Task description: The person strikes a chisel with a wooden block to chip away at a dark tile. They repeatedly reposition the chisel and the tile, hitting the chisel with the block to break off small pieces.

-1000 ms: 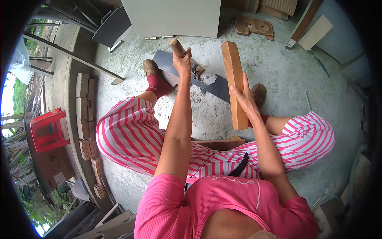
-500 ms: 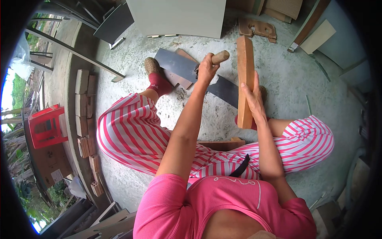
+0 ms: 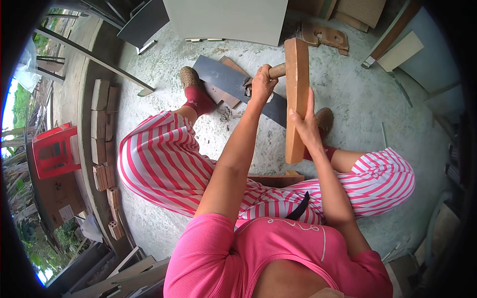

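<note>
My left hand (image 3: 262, 85) is wrapped round the wooden handle (image 3: 278, 71) of a tool, whose dark far end shows only in part below my fist. In my right hand (image 3: 307, 126), thumb on one side and fingers on the other, is a long squared wooden block (image 3: 297, 94) tilted nearly upright. The end of the handle meets the block's left side in this view. Under both hands, on the floor between my feet, lies a dark grey board (image 3: 218, 77) with a brown board (image 3: 229, 97) partly beneath it.
A notched brown wood piece (image 3: 325, 37) lies beyond the block. A large pale panel (image 3: 226, 20) stands ahead. Stacked bricks (image 3: 99, 124) and a red plastic stool (image 3: 54, 151) are at left. Another piece of wood (image 3: 276, 180) lies by my lap.
The wooden block has moved left, up against the end of the tool's handle. My left hand has shifted slightly right, and the view has moved a little.
</note>
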The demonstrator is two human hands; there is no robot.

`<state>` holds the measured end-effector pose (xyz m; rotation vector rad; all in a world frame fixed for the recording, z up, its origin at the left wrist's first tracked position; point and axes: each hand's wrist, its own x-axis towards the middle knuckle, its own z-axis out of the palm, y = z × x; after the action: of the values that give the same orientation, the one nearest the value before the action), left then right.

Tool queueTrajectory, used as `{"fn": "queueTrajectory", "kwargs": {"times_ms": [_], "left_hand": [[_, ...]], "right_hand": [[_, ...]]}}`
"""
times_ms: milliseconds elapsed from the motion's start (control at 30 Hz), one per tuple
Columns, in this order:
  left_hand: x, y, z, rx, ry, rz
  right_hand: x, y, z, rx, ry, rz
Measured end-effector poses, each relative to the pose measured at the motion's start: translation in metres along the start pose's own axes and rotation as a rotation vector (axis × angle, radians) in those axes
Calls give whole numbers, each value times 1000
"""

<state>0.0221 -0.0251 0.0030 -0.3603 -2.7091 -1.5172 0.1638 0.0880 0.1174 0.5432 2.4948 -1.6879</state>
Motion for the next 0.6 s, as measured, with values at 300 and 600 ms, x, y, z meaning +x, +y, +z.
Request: {"fn": "queueTrajectory", "kwargs": {"times_ms": [300, 600], "left_hand": [[-3, -4, 12, 36, -16, 7], [26, -4, -26, -202, 109, -237]], "right_hand": [[-8, -4, -18, 163, -3, 65], [-5, -18, -31, 181, 25, -12]]}}
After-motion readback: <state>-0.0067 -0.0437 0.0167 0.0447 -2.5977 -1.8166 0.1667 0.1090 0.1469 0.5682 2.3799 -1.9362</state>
